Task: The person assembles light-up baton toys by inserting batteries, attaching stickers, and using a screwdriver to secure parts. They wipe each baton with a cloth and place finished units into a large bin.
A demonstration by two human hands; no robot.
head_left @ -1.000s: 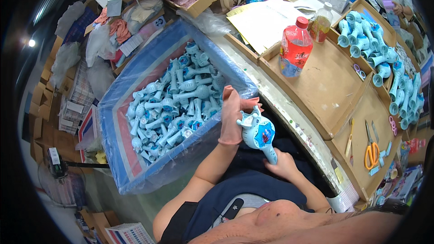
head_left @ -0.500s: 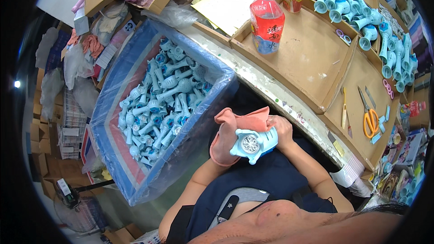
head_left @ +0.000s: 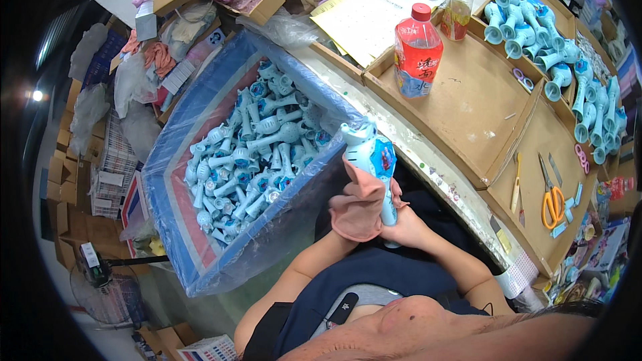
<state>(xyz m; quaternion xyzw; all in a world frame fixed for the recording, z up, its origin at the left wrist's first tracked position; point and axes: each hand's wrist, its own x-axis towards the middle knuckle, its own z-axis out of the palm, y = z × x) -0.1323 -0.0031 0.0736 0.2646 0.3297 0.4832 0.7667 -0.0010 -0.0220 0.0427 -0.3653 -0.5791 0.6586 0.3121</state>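
Note:
I hold a light-blue plastic handheld toy (head_left: 374, 149) upright in front of my chest, its flared head at the top and a dark blue and red picture on its side. My right hand (head_left: 408, 228) is closed round the lower part of its handle. A pink cloth (head_left: 358, 210) covers my left hand and lies folded against the toy's middle. Under the cloth my left fingers are hidden, but the hand holds the cloth to the toy. Left of my hands, a large bin lined with blue plastic (head_left: 170, 247) holds many similar light-blue toys (head_left: 247, 154).
Cardboard trays (head_left: 468, 120) line the bench, holding a red-labelled bottle (head_left: 419, 53), a second bottle (head_left: 457, 10), orange-handled scissors (head_left: 553, 204) and a yellow cutter (head_left: 515, 187). More light-blue toys (head_left: 528, 23) fill trays at the far right. Papers (head_left: 374, 17) lie at the back; a fan (head_left: 103, 287) stands lower left.
The toy has been turned from its round silver end facing up to standing upright, head raised. My right hand has shifted down to the handle, and the cloth has moved with the toy.

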